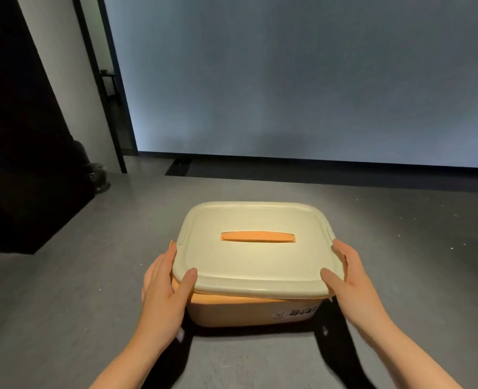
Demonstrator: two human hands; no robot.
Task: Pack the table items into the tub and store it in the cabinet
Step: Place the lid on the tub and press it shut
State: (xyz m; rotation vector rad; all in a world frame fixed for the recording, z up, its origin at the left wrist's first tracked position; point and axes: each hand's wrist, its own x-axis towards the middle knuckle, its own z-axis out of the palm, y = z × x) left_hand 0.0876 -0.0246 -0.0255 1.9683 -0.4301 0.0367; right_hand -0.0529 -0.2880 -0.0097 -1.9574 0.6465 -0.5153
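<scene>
An orange tub (pixel 240 310) with a cream lid (pixel 256 259) and an orange handle (pixel 258 237) in the lid's middle is held in front of me, above the grey floor. My left hand (pixel 163 284) grips the tub's left side, thumb on the lid's near left corner. My right hand (pixel 350 273) grips the right side, thumb on the near right corner. The lid covers the tub, so its contents are hidden. A label with a dark print shows on the tub's front wall at the lower right.
A pale frosted wall (pixel 302 80) with a dark base strip stands ahead. At the left are a dark doorway frame (pixel 103 88), a large dark shape (pixel 21 164) and a small dark stool (pixel 99 178). A floor vent (pixel 177 167) lies near the wall. My dark shoes show below the tub.
</scene>
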